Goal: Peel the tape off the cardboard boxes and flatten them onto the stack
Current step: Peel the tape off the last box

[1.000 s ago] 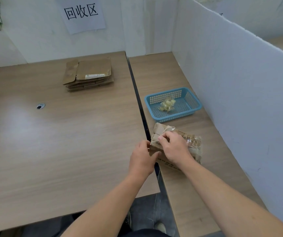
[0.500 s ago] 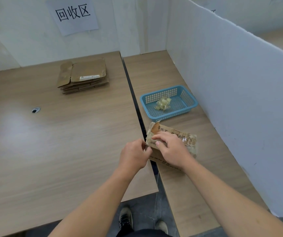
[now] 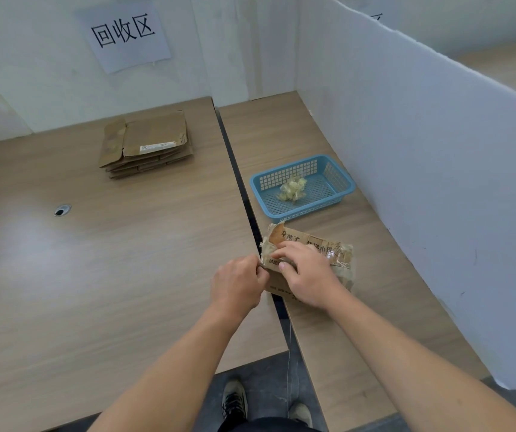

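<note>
With my right hand (image 3: 306, 275) pressing flat on the seemingly light, bendable box (image 3: 294, 238), my left hand (image 3: 238, 285) pinched the thin, clingy tape (image 3: 262, 261) at its corner.

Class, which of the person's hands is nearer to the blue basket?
Right. The right hand rests on the box, just short of the basket; the left hand pinches tape at the box's left edge, farther off.
</note>
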